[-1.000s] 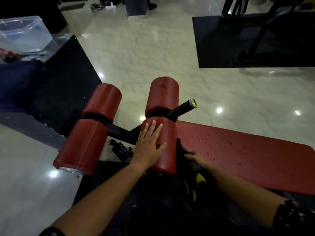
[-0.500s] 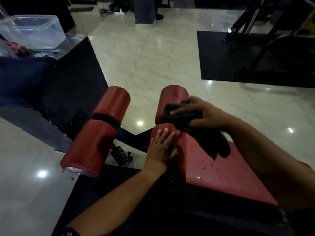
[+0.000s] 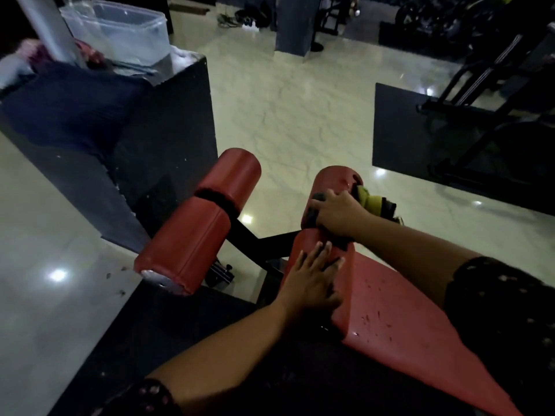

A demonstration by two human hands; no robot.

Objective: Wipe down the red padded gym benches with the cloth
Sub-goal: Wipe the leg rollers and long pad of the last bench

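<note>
A red padded bench [image 3: 399, 322] runs from the centre to the lower right, with red roller pads at its end. My left hand [image 3: 312, 277] lies flat with straight fingers on the near right roller [image 3: 345, 283]. My right hand [image 3: 339, 213] grips a dark cloth with a yellow patch [image 3: 374, 201] and presses it on the far right roller [image 3: 333, 178]. Two more red rollers [image 3: 207, 223] stand to the left, apart from both hands. Small flecks dot the bench pad.
A black box [image 3: 168, 121] stands at the left with a clear plastic tub [image 3: 120, 28] on it. A black floor mat [image 3: 399, 130] and dark gym frames [image 3: 480, 94] lie at the right. Glossy pale tiles [image 3: 285, 100] cover the floor between them.
My right hand has carried the cloth from the bench pad up onto the far right roller. My left hand stays on the near roller. The view has tilted up.
</note>
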